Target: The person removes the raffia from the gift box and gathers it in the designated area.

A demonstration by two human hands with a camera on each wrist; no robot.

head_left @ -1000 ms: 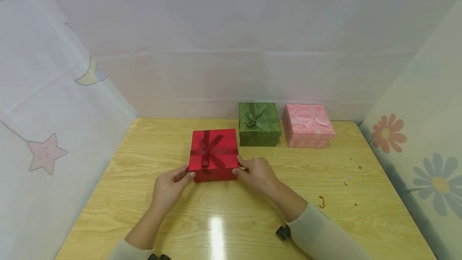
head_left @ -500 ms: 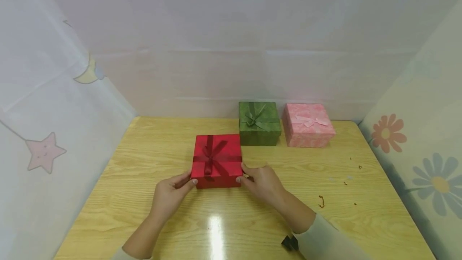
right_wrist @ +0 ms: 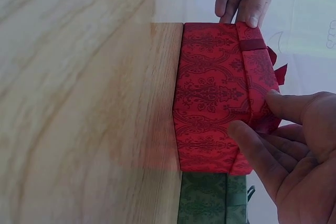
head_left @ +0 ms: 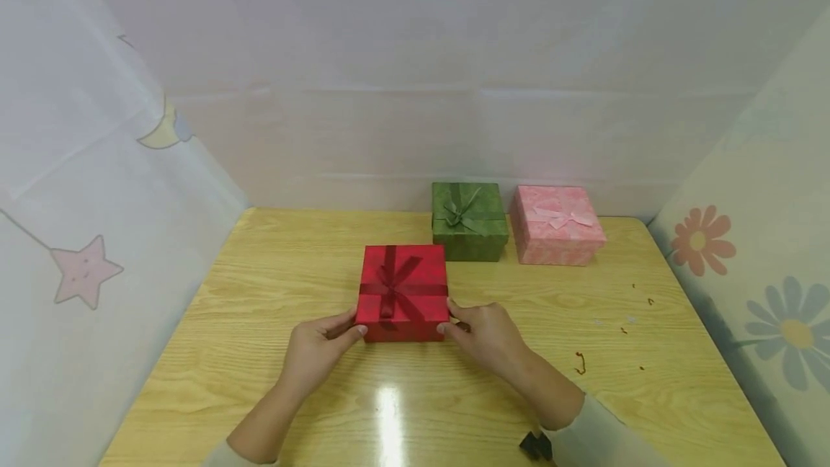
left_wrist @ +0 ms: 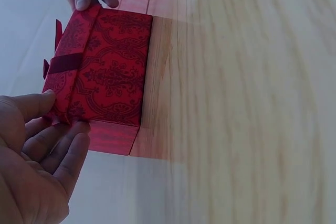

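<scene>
A red gift box (head_left: 402, 294) with a dark red ribbon and bow stands at the middle of the wooden table, its patterned lid on. My left hand (head_left: 318, 348) holds its near left corner, thumb on the lid's edge and fingers along the side. At the near right corner, my right hand (head_left: 489, 334) grips the lid's edge between thumb and fingers. In the left wrist view the box's base (left_wrist: 115, 72) appears to sit on the tabletop. Both hands also show at opposite ends of the box in the right wrist view.
Behind the red box stand a green gift box (head_left: 470, 222) and, to its right, a pink gift box (head_left: 560, 225), both with bows. Small brown scraps (head_left: 580, 363) lie on the table's right side. Printed cloth walls (head_left: 415, 128) enclose the back and sides.
The red gift box has slid right and a little toward me, with both hands keeping hold of its near corners. The green and pink gift boxes have stayed put.
</scene>
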